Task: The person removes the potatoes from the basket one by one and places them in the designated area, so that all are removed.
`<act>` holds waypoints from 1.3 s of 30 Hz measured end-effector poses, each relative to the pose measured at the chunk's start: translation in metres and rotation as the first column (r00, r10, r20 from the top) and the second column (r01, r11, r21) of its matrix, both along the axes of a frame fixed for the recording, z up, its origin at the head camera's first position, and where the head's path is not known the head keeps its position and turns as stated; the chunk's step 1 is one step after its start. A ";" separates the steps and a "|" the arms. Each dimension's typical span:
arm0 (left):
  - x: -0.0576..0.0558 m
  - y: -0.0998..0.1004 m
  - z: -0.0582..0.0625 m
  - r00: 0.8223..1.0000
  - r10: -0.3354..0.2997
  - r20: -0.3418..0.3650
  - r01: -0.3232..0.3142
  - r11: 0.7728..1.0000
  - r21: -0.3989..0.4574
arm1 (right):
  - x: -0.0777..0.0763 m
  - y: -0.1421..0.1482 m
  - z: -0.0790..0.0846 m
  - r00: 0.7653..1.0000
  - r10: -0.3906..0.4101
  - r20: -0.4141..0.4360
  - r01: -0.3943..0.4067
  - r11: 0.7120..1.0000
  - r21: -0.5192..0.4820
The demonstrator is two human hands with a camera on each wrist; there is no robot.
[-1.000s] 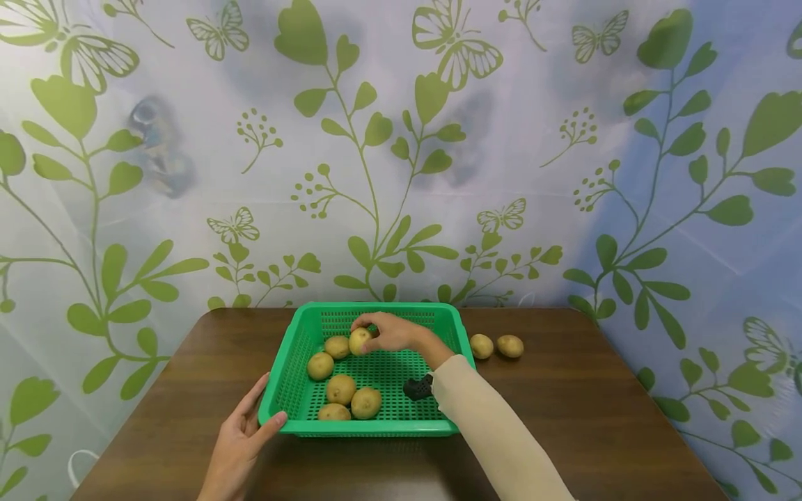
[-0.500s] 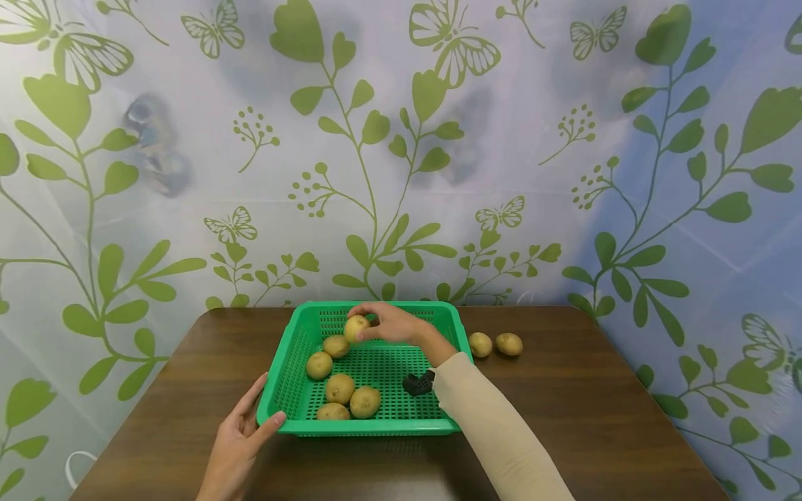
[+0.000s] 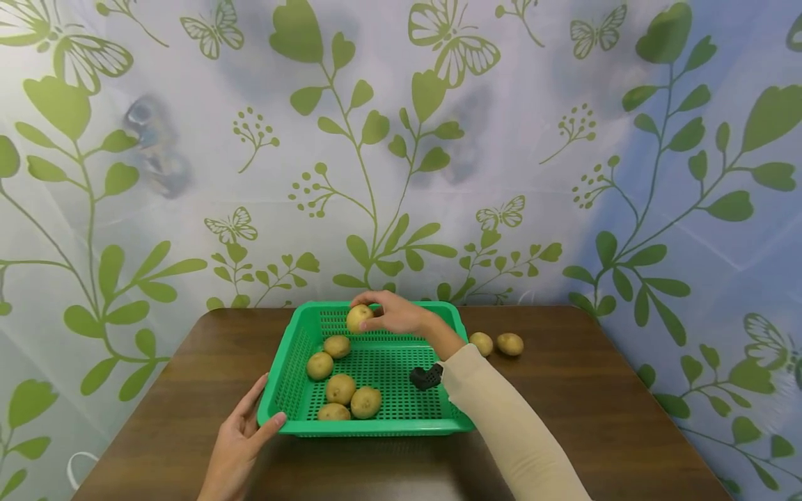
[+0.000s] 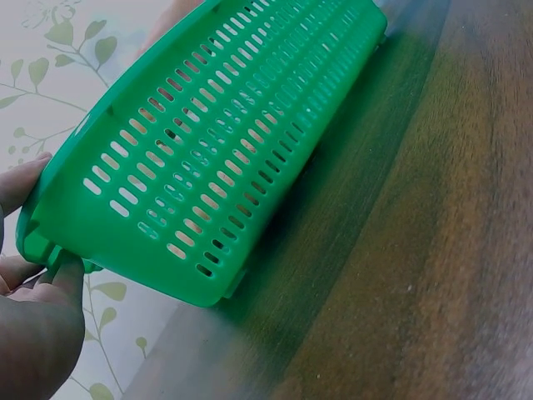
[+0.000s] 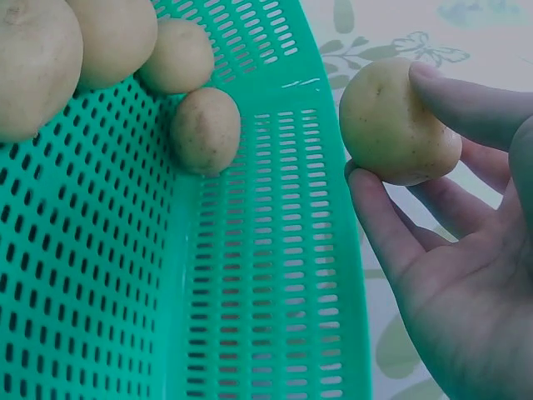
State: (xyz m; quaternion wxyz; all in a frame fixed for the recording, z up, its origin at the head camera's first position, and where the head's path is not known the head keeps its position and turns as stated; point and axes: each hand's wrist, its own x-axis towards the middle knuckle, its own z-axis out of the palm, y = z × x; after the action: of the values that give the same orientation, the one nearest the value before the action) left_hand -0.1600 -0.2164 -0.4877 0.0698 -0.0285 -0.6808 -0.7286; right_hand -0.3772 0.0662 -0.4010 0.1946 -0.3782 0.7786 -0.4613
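Note:
My right hand (image 3: pixel 397 313) grips a potato (image 3: pixel 359 319) between thumb and fingertips, held up near the far rim of a green plastic basket (image 3: pixel 370 427). In the right wrist view this potato (image 5: pixel 391 121) shows beyond the basket's edge, apart from the other potatoes. Several more potatoes (image 3: pixel 340 389) lie in the left part of the basket. My left hand (image 3: pixel 237 442) holds the basket's near left corner, thumb over the rim. The left wrist view has the fingers (image 4: pixel 67 283) hooked beneath that rim.
Two potatoes, one of them at the far side (image 3: pixel 510 344), lie on the brown wooden table (image 3: pixel 583 410) right of the basket. A black perforated piece (image 3: pixel 426 377) shows by the right sleeve, over the basket. Behind the table hangs a leaf-and-butterfly patterned curtain (image 3: pixel 532 90).
My right hand has lifted the potato from low among the others up toward the far rim. My left hand keeps its hold on the corner.

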 end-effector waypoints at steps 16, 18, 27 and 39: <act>-0.002 0.001 -0.005 0.999 -0.021 -0.046 0.023 0.999 0.034 | 0.003 0.022 0.024 0.998 -0.037 -0.052 0.041 0.997 0.065; -0.001 0.000 -0.006 0.998 -0.020 -0.054 0.022 0.999 0.031 | 0.004 0.026 0.028 0.998 -0.032 -0.058 0.036 0.997 0.068; -0.001 -0.001 -0.004 0.999 -0.004 -0.033 0.005 0.999 0.032 | 0.003 0.038 0.040 0.993 -0.019 -0.116 0.029 0.996 0.087; 0.000 -0.002 -0.002 1.000 -0.004 -0.018 0.005 1.000 0.030 | 0.005 0.058 0.044 0.992 -0.062 -0.106 0.072 0.992 0.102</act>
State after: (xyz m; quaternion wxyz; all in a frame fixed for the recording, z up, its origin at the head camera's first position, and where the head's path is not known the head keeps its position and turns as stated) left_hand -0.1598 -0.2181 -0.4898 0.0749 -0.0355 -0.6692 -0.7385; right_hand -0.3726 0.1240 -0.3570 0.1582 -0.3643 0.8232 -0.4058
